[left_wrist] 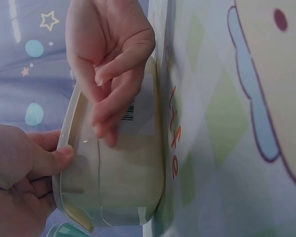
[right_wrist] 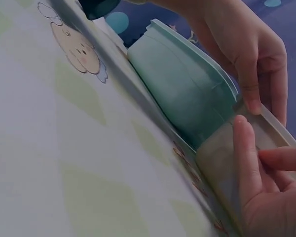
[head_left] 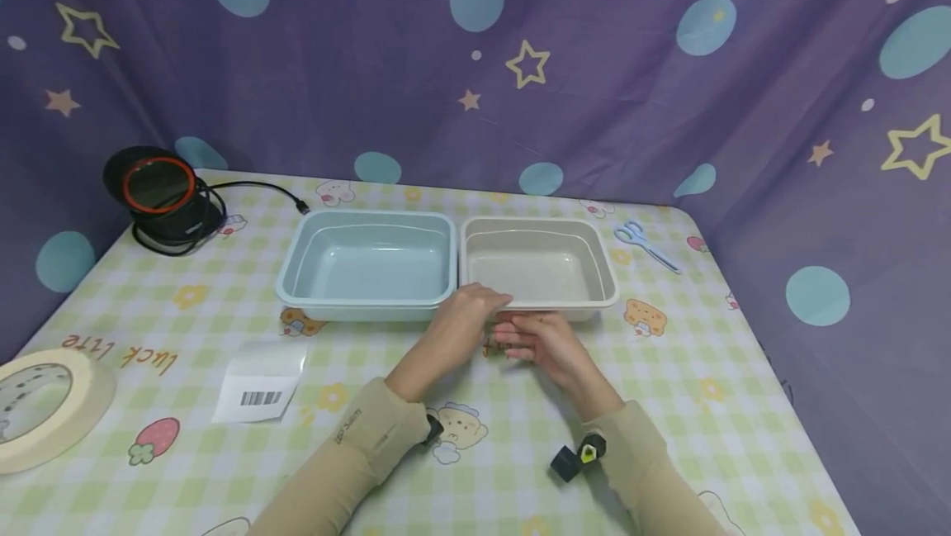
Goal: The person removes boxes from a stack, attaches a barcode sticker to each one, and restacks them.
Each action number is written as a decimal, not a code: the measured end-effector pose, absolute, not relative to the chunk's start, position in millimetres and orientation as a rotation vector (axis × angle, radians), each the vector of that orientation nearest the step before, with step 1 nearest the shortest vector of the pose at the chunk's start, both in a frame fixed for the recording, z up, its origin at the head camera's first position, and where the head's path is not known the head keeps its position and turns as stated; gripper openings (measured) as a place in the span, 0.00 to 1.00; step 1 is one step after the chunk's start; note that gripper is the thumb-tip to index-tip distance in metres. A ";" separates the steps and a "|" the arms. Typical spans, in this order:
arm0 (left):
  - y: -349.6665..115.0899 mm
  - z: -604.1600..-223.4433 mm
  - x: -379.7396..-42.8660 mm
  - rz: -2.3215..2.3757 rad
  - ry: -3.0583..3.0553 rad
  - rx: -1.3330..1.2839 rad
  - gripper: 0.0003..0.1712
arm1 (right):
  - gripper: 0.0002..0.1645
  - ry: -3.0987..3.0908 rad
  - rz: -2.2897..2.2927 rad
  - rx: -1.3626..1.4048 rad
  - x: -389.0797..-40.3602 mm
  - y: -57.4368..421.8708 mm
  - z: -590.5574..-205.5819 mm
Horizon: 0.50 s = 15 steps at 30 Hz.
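Note:
A cream plastic bin (head_left: 538, 226) stands beside a light blue bin (head_left: 293, 272) on the table. My left hand (head_left: 468, 313) pinches the cream bin's front rim near its left corner, thumb outside in the left wrist view. My right hand (head_left: 550, 346) is at that bin's front wall, palm turned up and fingers loosely extended. In the left wrist view a white label with a barcode (left_wrist: 129, 112) lies against the front wall, partly hidden behind the right fingers. Whether those fingers press on it I cannot tell.
A barcode label on a glossy sheet (head_left: 260, 387) lies front left, near a roll of masking tape (head_left: 92, 391). A black device with an orange ring (head_left: 159, 185) and its cable stand back left. Blue-handled scissors (head_left: 646, 247) lie right of the bins.

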State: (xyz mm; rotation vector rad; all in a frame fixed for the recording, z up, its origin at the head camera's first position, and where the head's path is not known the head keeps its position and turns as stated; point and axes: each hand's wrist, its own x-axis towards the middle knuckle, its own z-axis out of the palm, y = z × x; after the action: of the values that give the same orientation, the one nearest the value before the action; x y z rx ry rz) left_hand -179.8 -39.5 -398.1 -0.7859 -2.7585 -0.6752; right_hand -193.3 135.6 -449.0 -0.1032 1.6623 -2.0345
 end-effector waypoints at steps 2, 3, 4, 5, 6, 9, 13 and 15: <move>-39.5 -397.9 -179.9 -0.683 -2.764 -0.781 0.32 | 0.25 1.647 -2.017 -0.067 -194.6 136.9 -451.1; -39.6 -397.8 -180.0 -0.688 -2.767 -0.778 0.33 | 0.25 1.638 -2.007 -0.043 -195.4 137.5 -452.2; -39.6 -397.7 -180.0 -0.689 -2.771 -0.775 0.33 | 0.25 1.633 -1.995 -0.027 -196.0 138.0 -453.2; -39.8 -397.8 -180.0 -0.693 -2.773 -0.772 0.33 | 0.26 1.629 -1.982 -0.017 -196.7 138.7 -454.2; -39.9 -397.7 -179.9 -0.696 -2.773 -0.771 0.33 | 0.26 1.625 -1.970 -0.014 -197.4 139.6 -455.2; -40.0 -397.4 -179.7 -0.687 -2.771 -0.775 0.33 | 0.26 1.628 -1.944 -0.013 -199.4 142.9 -456.8; -39.9 -396.8 -179.4 -0.681 -2.773 -0.782 0.33 | 0.27 1.636 -1.937 -0.027 -200.7 152.4 -455.1; -39.7 -396.7 -179.4 -0.683 -2.774 -0.785 0.33 | 0.26 1.634 -1.948 -0.026 -201.0 159.2 -453.5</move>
State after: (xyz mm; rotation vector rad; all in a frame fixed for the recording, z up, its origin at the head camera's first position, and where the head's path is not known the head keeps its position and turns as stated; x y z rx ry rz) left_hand -179.4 -39.7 -396.7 -0.7849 -2.7743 -0.6828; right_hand -201.0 159.2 -453.5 -0.0260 1.6336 -1.9482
